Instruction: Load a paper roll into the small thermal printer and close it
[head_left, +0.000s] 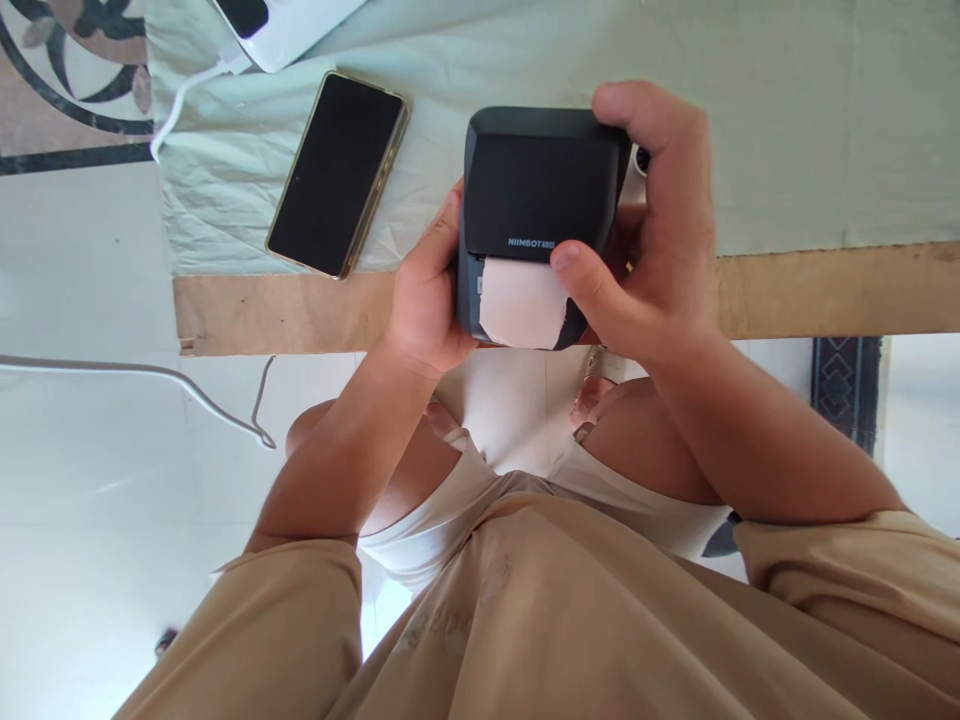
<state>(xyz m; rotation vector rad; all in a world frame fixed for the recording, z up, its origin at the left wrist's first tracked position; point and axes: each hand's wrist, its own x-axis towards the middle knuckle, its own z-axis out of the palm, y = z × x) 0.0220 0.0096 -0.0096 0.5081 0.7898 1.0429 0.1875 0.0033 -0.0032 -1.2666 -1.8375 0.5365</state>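
Observation:
A small black label printer (536, 185) marked NIIMBOT is held over the table's front edge. My left hand (424, 295) grips its left side. My right hand (660, 230) wraps the right side, with the thumb pressed at the slot on the front. A strip of pale paper (521, 300) with a torn edge sticks out of that slot, just left of my right thumb.
A black phone (337, 172) with a gold rim lies screen up on the pale green cloth (787, 120) left of the printer. A white device (281, 25) with a white cable (184, 100) sits at the top left. The bare wooden table edge (825, 290) runs below the cloth; another cable (150, 375) lies on the white floor.

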